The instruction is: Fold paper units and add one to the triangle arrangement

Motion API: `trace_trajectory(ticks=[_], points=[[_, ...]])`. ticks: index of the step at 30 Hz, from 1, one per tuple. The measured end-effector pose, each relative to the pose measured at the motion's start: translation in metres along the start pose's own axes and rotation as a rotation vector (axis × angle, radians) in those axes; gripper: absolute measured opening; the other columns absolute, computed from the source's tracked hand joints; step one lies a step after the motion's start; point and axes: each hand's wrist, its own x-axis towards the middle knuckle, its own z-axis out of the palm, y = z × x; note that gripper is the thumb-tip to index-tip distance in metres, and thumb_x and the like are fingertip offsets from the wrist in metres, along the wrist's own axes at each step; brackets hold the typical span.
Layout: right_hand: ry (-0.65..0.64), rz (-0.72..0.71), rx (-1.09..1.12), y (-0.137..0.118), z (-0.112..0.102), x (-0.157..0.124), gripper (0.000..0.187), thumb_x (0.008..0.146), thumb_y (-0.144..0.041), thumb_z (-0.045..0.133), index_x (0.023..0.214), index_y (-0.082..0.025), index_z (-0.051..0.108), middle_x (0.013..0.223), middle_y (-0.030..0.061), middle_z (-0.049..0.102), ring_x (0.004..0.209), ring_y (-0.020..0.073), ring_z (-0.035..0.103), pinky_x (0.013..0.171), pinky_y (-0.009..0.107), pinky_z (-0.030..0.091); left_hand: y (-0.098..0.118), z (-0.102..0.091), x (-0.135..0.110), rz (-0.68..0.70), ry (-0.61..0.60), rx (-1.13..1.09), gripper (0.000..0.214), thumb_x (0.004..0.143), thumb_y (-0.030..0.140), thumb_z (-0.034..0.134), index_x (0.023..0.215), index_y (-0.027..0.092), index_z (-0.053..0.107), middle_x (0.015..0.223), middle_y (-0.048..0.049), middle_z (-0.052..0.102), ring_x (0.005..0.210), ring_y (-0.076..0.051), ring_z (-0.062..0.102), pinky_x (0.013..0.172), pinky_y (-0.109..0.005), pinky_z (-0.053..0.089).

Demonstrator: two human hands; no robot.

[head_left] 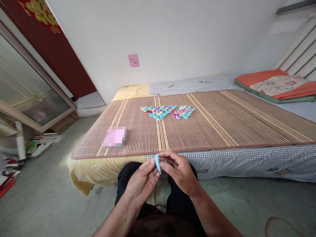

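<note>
Over my lap, just in front of the bed edge, a small piece of light-blue folded paper (157, 164) stands on end between my hands. My left hand (144, 179) pinches it from the left, thumb against its face. From the right, the thumb and curled fingers of my right hand (179, 169) close on its other edge; some of those fingertips are hidden behind the paper. Farther off on the mat lie two groups of folded paper pieces in many colours: a larger group (158, 112) and a smaller group (184, 112) to its right.
A striped bamboo mat (202, 128) covers the bed. On its left part sits a pink block-like thing (114, 137), blurred by pixels. Folded orange bedding (276, 85) lies at the far right. A pink note (133, 60) is on the wall; books (43, 143) are on the left.
</note>
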Motion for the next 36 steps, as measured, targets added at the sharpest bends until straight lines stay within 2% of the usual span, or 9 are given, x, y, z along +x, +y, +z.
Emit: trace_trajectory(ticks=[8, 13, 16, 21, 27, 36], points=[[-0.009, 0.002, -0.002, 0.003, 0.001, 0.000, 0.018, 0.097, -0.025, 0.063, 0.112, -0.025, 0.075, 0.099, 0.0033, 0.068, 0.087, 0.0187, 0.066, 0.080, 0.032, 0.055, -0.001, -0.006, 0.001, 0.013, 0.037, -0.002, 0.003, 0.086, 0.006, 0.080, 0.088, 0.007, 0.079, 0.080, -0.0055, 0.077, 0.063, -0.009, 0.071, 0.057, -0.016, 0.062], [0.030, -0.089, -0.120, 0.001, 0.003, -0.001, 0.028, 0.095, -0.016, 0.059, 0.117, -0.026, 0.074, 0.102, 0.0031, 0.069, 0.090, 0.0185, 0.065, 0.083, 0.032, 0.054, -0.001, -0.002, -0.003, 0.115, -0.024, 0.145, 0.028, 0.072, 0.023, 0.095, 0.089, 0.007, 0.080, 0.081, -0.0055, 0.075, 0.069, -0.011, 0.069, 0.060, -0.018, 0.063], [0.094, -0.198, -0.216, 0.000, 0.007, -0.001, 0.033, 0.093, -0.009, 0.056, 0.113, -0.028, 0.076, 0.105, 0.0029, 0.068, 0.097, 0.0192, 0.066, 0.086, 0.032, 0.054, -0.002, 0.003, -0.006, 0.156, -0.033, 0.250, 0.032, 0.073, 0.032, 0.095, 0.088, 0.009, 0.080, 0.079, -0.0050, 0.074, 0.070, -0.012, 0.068, 0.063, -0.021, 0.063], [0.207, -0.327, -0.349, 0.005, 0.013, -0.004, 0.037, 0.096, -0.006, 0.052, 0.108, -0.030, 0.078, 0.101, 0.0035, 0.063, 0.095, 0.0198, 0.067, 0.082, 0.034, 0.056, -0.005, 0.011, -0.014, 0.072, -0.081, 0.250, 0.032, 0.077, 0.039, 0.091, 0.088, 0.012, 0.078, 0.074, -0.0042, 0.073, 0.067, -0.016, 0.072, 0.067, -0.026, 0.061], [0.191, -0.486, -0.516, 0.007, 0.012, -0.005, 0.038, 0.096, -0.004, 0.052, 0.117, -0.029, 0.072, 0.105, 0.0065, 0.065, 0.099, 0.0237, 0.065, 0.086, 0.042, 0.057, -0.001, 0.015, -0.017, 0.184, -0.117, 0.295, 0.027, 0.078, 0.032, 0.090, 0.093, 0.011, 0.082, 0.086, -0.0080, 0.078, 0.077, -0.015, 0.071, 0.075, -0.024, 0.058], [0.162, -0.477, -0.489, 0.007, 0.012, -0.003, 0.027, 0.098, -0.006, 0.057, 0.114, -0.025, 0.066, 0.111, 0.0078, 0.068, 0.106, 0.0237, 0.068, 0.090, 0.041, 0.058, -0.001, 0.006, -0.012, 0.377, -0.039, 0.455, 0.027, 0.085, 0.031, 0.083, 0.107, 0.016, 0.080, 0.096, -0.0072, 0.079, 0.078, -0.015, 0.069, 0.075, -0.024, 0.056]])
